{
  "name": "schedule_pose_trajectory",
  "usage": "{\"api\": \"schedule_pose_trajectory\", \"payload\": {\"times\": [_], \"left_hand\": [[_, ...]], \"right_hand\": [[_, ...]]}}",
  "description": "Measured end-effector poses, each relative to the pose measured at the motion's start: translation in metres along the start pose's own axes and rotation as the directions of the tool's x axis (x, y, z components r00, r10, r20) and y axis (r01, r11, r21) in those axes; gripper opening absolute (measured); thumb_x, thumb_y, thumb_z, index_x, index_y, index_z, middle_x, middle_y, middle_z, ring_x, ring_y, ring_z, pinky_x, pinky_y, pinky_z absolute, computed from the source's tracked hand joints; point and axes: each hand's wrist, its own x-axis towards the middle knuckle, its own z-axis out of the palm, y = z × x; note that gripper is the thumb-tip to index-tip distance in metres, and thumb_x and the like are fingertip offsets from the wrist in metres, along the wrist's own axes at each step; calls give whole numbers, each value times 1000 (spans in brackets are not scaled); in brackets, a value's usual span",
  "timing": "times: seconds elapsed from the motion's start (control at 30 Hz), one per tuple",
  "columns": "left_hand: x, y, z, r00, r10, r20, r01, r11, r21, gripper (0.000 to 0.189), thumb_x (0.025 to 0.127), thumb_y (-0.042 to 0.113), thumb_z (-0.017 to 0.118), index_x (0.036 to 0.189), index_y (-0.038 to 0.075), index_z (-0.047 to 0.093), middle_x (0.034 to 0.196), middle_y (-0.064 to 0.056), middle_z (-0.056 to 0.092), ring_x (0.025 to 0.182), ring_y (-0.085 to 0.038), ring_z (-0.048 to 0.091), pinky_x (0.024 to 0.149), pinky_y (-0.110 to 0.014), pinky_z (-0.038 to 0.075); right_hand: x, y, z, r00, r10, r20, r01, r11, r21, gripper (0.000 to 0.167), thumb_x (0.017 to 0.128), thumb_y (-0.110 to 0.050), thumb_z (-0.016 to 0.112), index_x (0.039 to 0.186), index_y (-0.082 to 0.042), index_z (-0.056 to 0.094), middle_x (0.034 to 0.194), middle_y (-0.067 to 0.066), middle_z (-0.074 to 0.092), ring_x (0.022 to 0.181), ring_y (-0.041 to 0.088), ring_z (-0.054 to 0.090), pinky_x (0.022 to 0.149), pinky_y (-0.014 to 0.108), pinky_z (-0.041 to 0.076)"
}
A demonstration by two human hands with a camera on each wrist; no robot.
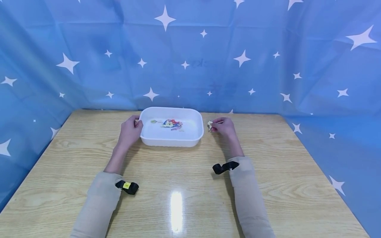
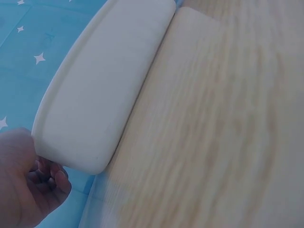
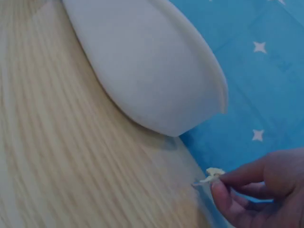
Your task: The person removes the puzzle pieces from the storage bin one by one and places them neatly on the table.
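Note:
A white plastic basin (image 1: 169, 142) stands on the table near its back edge, with a small pile of thin, colourful pieces (image 1: 172, 124) on its floor. My left hand (image 1: 131, 129) grips the rim at the basin's left end; in the left wrist view its fingers (image 2: 59, 180) curl under that rim. Just off the basin's right end, my right hand (image 1: 224, 126) pinches a small cream-coloured piece (image 3: 214, 172) between thumb and fingertips. A thin greyish end sticks out from this piece. Its exact kind I cannot tell.
The wooden table (image 1: 190, 172) stretches out in front of the basin and to both sides. A blue curtain with white stars (image 1: 178, 49) hangs right behind the table's back edge. Black wrist cameras (image 1: 128, 187) sit at both sleeves.

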Motion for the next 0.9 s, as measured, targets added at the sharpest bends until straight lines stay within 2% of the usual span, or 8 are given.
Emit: {"api": "schedule_pose_trajectory", "payload": {"times": [0.27,0.63,0.9], "left_hand": [[-1,1,-1,1000,2,4,-2,1000,-2,40,103,12,46,135,-11,54,80,-11,51,68,-23,48,60,-31,40],[-1,0,-2,1000,-9,20,9,1000,-20,40,104,12,47,136,-10,53,80,-11,51,67,-21,48,58,-28,40],[-1,1,-2,1000,-11,26,12,1000,-20,40,104,12,46,136,-10,53,81,-11,51,67,-21,48,58,-29,39]], "right_hand": [[1,4,3,999,34,-25,-34,999,-18,25,97,-1,62,117,14,61,85,12,65,64,9,65,68,23,58],[1,5,-2,999,24,-42,-25,999,-37,26,99,-5,60,119,11,61,92,17,67,69,12,66,69,25,58],[-1,-5,-1,995,-66,-74,62,997,-48,31,99,-10,59,124,8,62,98,18,66,77,19,65,71,32,57]]}}
